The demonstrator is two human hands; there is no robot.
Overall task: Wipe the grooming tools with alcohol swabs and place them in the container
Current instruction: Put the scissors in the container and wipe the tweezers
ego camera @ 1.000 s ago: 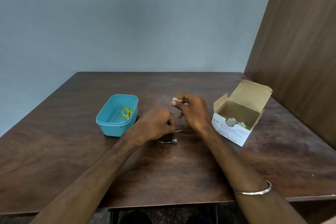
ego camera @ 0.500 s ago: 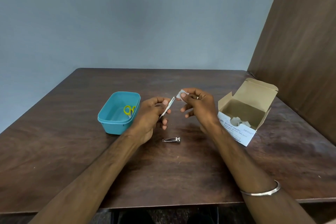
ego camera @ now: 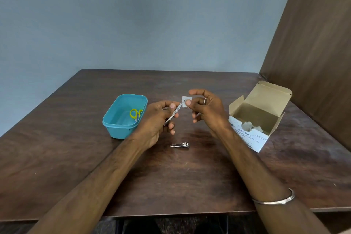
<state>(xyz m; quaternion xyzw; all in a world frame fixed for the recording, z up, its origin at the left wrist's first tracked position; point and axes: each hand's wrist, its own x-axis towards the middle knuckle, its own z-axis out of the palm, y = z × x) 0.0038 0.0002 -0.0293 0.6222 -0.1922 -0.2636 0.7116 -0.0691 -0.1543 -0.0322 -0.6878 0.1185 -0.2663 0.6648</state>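
A teal container is shown at the left of the counter; yellow-handled scissors are already laid inside it. Just right of it, the left hand is seen raised above the counter, its thumb and fingers pinched on the lower half of a slim metal nail file, whose tip is angled up toward the right. A small white alcohol swab is pinched between the thumb and fingers of the right hand and is met by the file's tip. Below the hands, a nail clipper is left lying flat on the counter, not yet wiped. At the far right an opened swab box is set. The file is judged light, stiff and smooth, so slipping is likely; it is best held near its handle end while the free length is drawn through the soft, damp swab.
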